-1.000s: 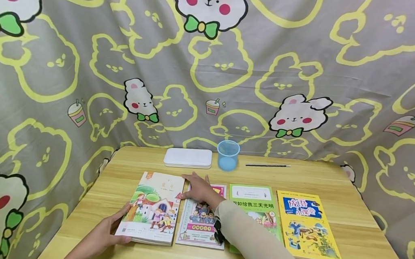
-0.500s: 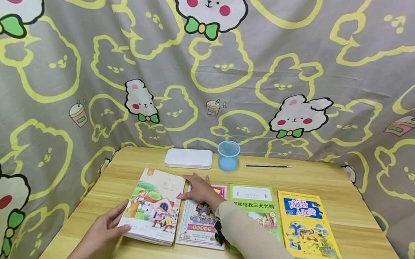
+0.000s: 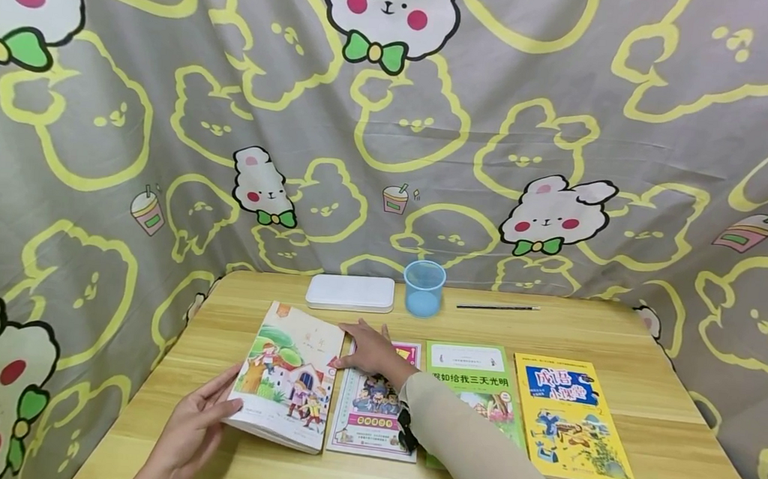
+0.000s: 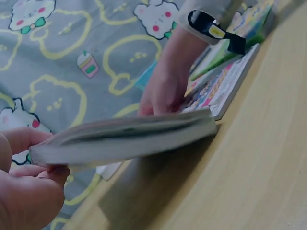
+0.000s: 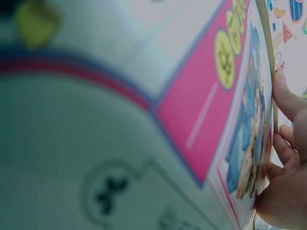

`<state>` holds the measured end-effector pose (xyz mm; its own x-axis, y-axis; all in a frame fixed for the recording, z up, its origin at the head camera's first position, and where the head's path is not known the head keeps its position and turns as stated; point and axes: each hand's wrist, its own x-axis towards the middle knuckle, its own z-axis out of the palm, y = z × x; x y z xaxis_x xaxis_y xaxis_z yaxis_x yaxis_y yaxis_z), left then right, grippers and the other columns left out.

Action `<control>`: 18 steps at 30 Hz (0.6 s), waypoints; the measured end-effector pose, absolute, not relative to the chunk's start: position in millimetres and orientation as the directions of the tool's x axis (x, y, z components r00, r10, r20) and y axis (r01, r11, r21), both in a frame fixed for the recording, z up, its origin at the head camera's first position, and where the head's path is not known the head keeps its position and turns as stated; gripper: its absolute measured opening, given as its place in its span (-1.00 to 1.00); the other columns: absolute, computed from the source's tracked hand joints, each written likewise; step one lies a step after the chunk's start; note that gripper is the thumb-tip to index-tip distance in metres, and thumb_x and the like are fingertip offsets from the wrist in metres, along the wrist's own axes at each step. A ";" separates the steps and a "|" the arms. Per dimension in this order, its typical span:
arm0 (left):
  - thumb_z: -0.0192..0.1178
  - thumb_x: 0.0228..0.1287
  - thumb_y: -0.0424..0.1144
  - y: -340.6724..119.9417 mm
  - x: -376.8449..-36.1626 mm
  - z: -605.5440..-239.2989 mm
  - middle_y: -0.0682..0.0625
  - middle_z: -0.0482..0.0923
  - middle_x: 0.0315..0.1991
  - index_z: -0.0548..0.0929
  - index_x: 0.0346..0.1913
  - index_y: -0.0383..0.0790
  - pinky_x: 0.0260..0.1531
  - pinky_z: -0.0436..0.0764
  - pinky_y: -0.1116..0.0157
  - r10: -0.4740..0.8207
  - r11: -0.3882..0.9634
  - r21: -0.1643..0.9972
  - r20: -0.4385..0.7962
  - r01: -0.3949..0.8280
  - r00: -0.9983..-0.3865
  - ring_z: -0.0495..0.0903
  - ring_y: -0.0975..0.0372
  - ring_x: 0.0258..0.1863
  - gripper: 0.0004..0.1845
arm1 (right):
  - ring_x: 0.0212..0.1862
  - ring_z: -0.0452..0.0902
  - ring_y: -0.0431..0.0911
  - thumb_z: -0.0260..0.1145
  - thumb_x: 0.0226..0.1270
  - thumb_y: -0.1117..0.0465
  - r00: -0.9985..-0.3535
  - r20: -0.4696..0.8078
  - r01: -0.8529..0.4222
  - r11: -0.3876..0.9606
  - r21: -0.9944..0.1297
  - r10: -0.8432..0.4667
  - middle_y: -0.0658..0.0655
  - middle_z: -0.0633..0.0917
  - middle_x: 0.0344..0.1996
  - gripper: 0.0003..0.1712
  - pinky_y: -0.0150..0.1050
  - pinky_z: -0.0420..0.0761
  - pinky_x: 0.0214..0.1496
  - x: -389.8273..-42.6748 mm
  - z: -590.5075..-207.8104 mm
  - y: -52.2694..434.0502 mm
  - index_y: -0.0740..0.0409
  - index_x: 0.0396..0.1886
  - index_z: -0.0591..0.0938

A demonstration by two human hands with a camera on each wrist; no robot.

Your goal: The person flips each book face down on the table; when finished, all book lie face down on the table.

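Note:
A white-covered picture book (image 3: 288, 375) with a painted house and children lies tilted, its left side raised off the table. My left hand (image 3: 197, 416) grips its left edge, thumb on the cover and fingers underneath; the left wrist view shows the book's page edges (image 4: 124, 148) and its shadow below. At the book's upper right edge is my right hand (image 3: 375, 351), its thumb (image 5: 288, 98) on the cover's margin and other fingers at the spine side. Beneath that hand lies a pink-and-white book (image 3: 373, 419), partly hidden by the hand and wrist.
A green book (image 3: 465, 359), partly under the right sleeve (image 3: 476, 442), and a yellow book (image 3: 573, 420) continue the row. Behind stand a white case (image 3: 350, 292), a blue cup (image 3: 423, 291) and a thin dark pencil-like stick (image 3: 497, 307). A patterned curtain (image 3: 432, 145) surrounds the wooden table (image 3: 656, 389).
My left hand has lifted the left side of the white book, which was nearly flat on the table and now tilts. The right hand has stayed at its right edge.

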<state>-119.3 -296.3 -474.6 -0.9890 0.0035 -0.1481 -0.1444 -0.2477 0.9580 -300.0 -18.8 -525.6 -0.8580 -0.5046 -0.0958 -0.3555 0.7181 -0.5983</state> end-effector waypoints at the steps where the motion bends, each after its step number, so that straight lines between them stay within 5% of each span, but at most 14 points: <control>1: 0.07 0.36 -0.66 -295.4 -119.1 -473.8 -0.25 -0.26 0.67 -0.13 0.60 -0.49 0.33 0.39 0.50 0.013 -0.246 0.960 -0.134 -0.133 -0.991 -0.18 0.05 0.62 -0.14 | 0.67 -0.09 -0.01 0.52 0.22 -0.18 -0.858 -0.093 -0.357 0.718 -0.597 -0.504 0.00 0.33 0.57 0.01 0.24 -0.34 0.65 -300.1 -526.2 -19.0 -0.17 0.62 0.29; 7: 0.07 0.37 -0.63 -290.9 -116.8 -471.2 -0.24 -0.34 0.68 -0.13 0.63 -0.42 0.27 0.52 0.42 0.105 -0.233 0.966 -0.094 -0.117 -0.990 0.46 0.45 0.33 -0.13 | 0.66 -0.06 0.01 0.53 0.20 -0.20 -0.858 -0.081 -0.369 0.717 -0.591 -0.508 0.00 0.36 0.56 0.03 0.26 -0.31 0.65 -298.8 -525.2 -18.7 -0.15 0.61 0.30; 18: 0.11 0.32 -0.65 -275.1 -111.3 -469.0 -0.22 -0.37 0.68 -0.26 0.69 -0.11 0.24 0.59 0.30 0.144 -0.217 0.964 -0.125 -0.155 -0.982 0.53 0.48 0.22 0.06 | 0.66 -0.06 0.04 0.53 0.20 -0.21 -0.858 -0.070 -0.373 0.710 -0.597 -0.509 0.00 0.37 0.55 0.03 0.28 -0.30 0.64 -297.2 -524.8 -18.0 -0.14 0.61 0.31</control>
